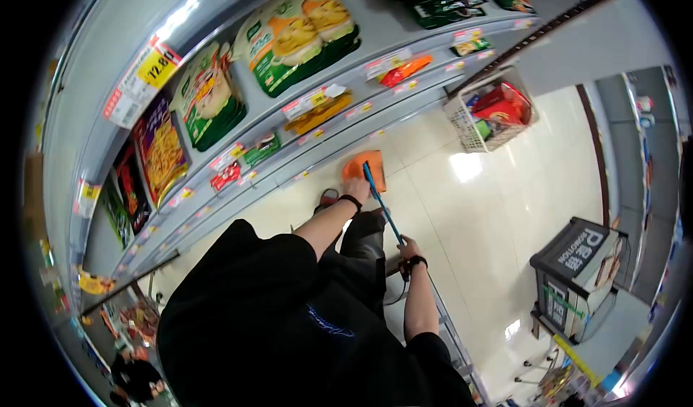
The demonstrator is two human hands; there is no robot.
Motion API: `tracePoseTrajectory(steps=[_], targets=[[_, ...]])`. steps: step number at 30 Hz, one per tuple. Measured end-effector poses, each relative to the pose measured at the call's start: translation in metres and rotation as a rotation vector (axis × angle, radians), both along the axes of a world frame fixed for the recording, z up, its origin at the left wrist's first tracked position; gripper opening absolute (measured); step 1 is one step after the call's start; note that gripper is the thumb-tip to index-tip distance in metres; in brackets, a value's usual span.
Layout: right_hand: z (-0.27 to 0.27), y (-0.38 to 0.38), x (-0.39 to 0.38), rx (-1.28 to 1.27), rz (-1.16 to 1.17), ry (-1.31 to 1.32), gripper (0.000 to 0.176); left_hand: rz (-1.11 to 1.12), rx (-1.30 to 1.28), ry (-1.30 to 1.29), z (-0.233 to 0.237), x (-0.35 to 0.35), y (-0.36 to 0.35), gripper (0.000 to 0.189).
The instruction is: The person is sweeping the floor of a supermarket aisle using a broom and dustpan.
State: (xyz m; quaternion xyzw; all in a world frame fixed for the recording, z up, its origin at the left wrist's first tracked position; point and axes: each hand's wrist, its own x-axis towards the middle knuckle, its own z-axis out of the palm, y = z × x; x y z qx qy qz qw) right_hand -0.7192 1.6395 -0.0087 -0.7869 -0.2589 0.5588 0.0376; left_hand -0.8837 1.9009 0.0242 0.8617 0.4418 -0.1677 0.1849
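Observation:
A slim blue stick (385, 210) slants across the space in front of my legs. My right hand (410, 249) is closed round its near end, a dark band on that wrist. Farther up, my left hand (355, 189) is closed at the stick's far end, also with a dark wristband. Just beyond the left hand's fingers is an orange, scoop-like piece (373, 167), which the stick's tip overlaps in this view. The left fingers are partly hidden, and I cannot tell if they also grip the orange piece.
Shelves with food bags (296, 39) and price tags curve along the left. A woven basket (469, 129) with packets stands on the tiled floor (462, 212) ahead. A metal ladder (446, 320) is by my right arm; a promotion stand (570, 255) is at right.

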Motion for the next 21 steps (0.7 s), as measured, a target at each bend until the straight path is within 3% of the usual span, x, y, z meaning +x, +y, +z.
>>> tracePoseTrajectory(steps=[2, 3, 5, 8, 12, 16, 21], targets=[[0.04, -0.014, -0.01, -0.037, -0.089, -0.072, 0.053, -0.018, -0.019, 0.081, 0.0, -0.008, 0.004, 0.023], [-0.001, -0.051, -0.01, 0.102, -0.037, -0.117, 0.054, -0.009, -0.032, 0.101, -0.006, -0.012, 0.006, 0.024], [-0.032, -0.106, -0.02, 0.509, 0.0, -0.369, 0.054, -0.028, -0.124, 0.18, -0.003, -0.018, 0.013, 0.024], [0.046, -0.09, -0.032, -0.039, -0.443, -0.065, 0.055, -0.068, -0.125, 0.202, -0.003, -0.03, 0.018, 0.021], [0.057, -0.101, -0.063, -0.139, -0.508, -0.133, 0.056, -0.08, -0.081, 0.189, -0.002, -0.046, 0.02, 0.019], [0.034, -0.12, -0.096, -0.237, -0.562, -0.159, 0.055, -0.137, -0.087, 0.126, 0.002, -0.056, 0.026, 0.015], [0.03, -0.135, -0.133, -0.287, -0.776, -0.087, 0.031, -0.154, -0.213, 0.273, 0.037, -0.052, 0.038, 0.015]])
